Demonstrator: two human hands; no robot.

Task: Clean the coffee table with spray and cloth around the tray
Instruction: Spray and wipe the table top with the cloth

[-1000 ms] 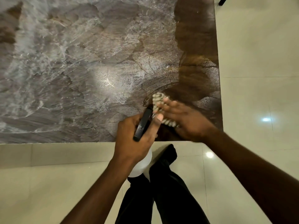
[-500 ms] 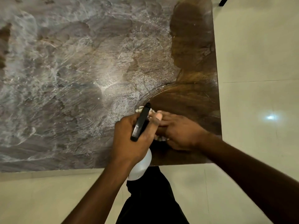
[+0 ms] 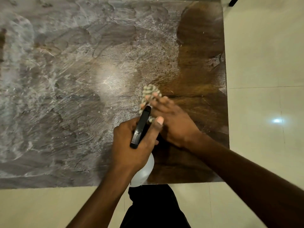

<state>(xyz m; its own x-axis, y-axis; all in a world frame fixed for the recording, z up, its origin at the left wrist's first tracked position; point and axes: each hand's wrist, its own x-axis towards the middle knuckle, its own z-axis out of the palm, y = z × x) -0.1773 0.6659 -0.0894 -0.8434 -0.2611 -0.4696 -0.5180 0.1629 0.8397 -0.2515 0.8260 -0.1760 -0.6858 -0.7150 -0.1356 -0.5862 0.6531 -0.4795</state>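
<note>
Broadly, the tabletop fills most of the view. Its left and middle are filmed with whitish, swirled streaks, while the right strip and the near right corner show bare brown wood. I judge the streaked part to be spread with cleaner and not yet wiped off, and the brown part to be done. That leaves most of the surface to go.

Pale tiled floor lies to the right of the table and along its near side. Dark trousers at the near edge show that the person stands close against it, probably so both arms can reach over the right end.

The right hand lies low on the wood just where streaks meet clean surface. Its grip is flat and spread, the fingers extended and pressing down rather than closing, which suits pushing across the film. The left hand hovers just beside it, nearer and to the left, its grip wrapped round the spray bottle. The black head points far, toward the working spot, and the white body hangs over the near edge, so it looks ready for another squirt.

Under the right fingers sits the cloth, striped and bunched, with its far end poking out beyond the fingertips. No tray is in view.
</note>
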